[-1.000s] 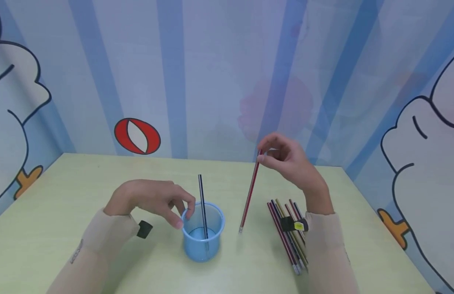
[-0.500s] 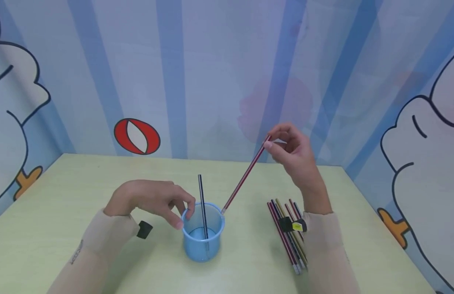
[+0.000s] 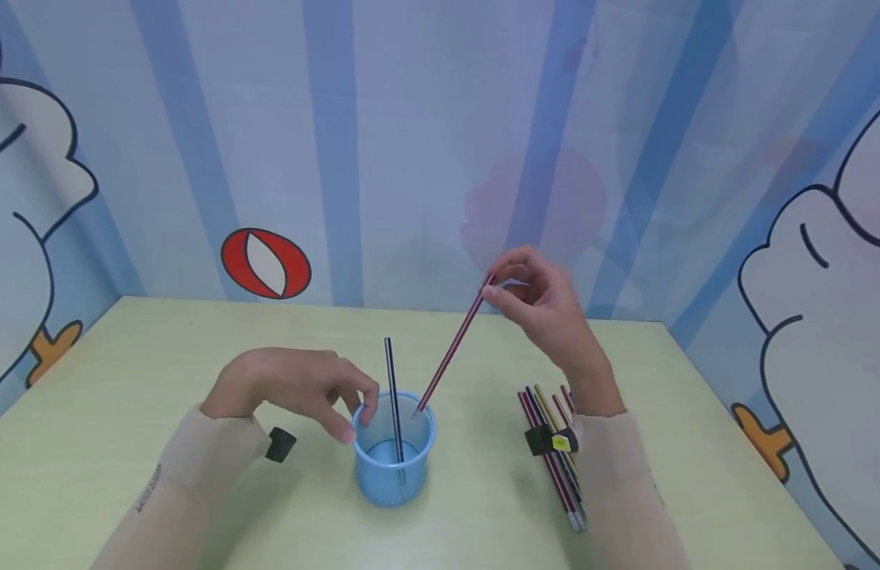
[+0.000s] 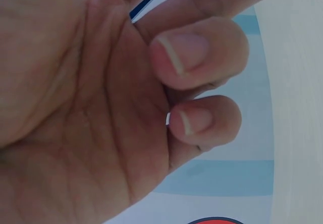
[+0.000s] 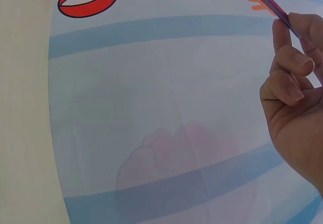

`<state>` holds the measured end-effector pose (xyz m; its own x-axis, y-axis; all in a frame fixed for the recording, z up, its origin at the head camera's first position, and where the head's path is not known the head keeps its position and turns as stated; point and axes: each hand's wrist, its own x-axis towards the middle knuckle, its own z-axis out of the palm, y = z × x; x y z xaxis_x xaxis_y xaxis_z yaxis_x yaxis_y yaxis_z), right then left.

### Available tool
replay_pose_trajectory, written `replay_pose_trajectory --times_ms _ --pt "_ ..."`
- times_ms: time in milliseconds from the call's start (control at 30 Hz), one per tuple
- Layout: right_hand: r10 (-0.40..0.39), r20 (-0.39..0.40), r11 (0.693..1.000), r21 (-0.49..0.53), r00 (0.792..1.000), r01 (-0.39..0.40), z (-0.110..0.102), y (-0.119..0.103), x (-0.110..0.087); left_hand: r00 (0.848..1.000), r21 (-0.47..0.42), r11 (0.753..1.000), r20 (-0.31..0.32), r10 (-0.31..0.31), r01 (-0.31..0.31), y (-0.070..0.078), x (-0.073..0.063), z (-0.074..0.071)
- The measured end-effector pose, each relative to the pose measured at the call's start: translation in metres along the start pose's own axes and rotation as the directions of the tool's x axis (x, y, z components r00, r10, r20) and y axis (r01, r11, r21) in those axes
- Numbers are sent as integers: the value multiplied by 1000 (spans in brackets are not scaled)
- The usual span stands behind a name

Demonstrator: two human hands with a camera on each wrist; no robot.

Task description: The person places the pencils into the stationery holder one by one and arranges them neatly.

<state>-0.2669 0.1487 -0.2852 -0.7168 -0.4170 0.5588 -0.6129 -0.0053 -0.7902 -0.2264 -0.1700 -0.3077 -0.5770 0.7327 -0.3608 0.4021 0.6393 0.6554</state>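
Observation:
A light-blue translucent plastic cup (image 3: pixel 390 488) stands upright on the table. My left hand (image 3: pixel 301 388) grips its left rim, thumb outside and fingertips inside. One dark striped pencil (image 3: pixel 392 376) leans in the cup. Above and to the right, my right hand (image 3: pixel 543 313) pinches a dark red pencil (image 3: pixel 450 348) near its top end between thumb and fingers. That pencil slants down to the left, its lower tip just within the cup's mouth. In the right wrist view the red pencil (image 5: pixel 268 2) shows between thumb and forefinger. The left wrist view shows curled fingers (image 4: pixel 207 118); the cup's rim is hidden there.
Several pencils (image 3: pixel 547 459) in red, dark and yellow lie in a loose bundle to the right, partly covered by the right wrist's strap and sleeve. The pale yellow table (image 3: pixel 476 514) ends at a striped blue cloth backdrop (image 3: pixel 426 158).
My right hand has carried the red pencil leftward, tilting it, and its lower tip has come from beside the cup to inside its mouth. The left hand and cup have stayed put.

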Motion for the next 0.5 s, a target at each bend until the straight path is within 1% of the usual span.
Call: replay_pose_trajectory --times_ms 167,300,433,500 --pt "26 78 998 -55 997 -21 8 5 1 1000 1 1000 3 5 -5 0 0 0" --pt "30 129 996 -92 991 -18 15 8 2 1000 4 1000 3 6 -6 2 0 0" --pt "20 185 995 -100 983 -2 24 10 4 1000 2 1000 6 5 -5 2 0 0" --pt "32 210 993 -115 977 -8 30 12 5 1000 0 1000 7 8 -8 1 0 -1"
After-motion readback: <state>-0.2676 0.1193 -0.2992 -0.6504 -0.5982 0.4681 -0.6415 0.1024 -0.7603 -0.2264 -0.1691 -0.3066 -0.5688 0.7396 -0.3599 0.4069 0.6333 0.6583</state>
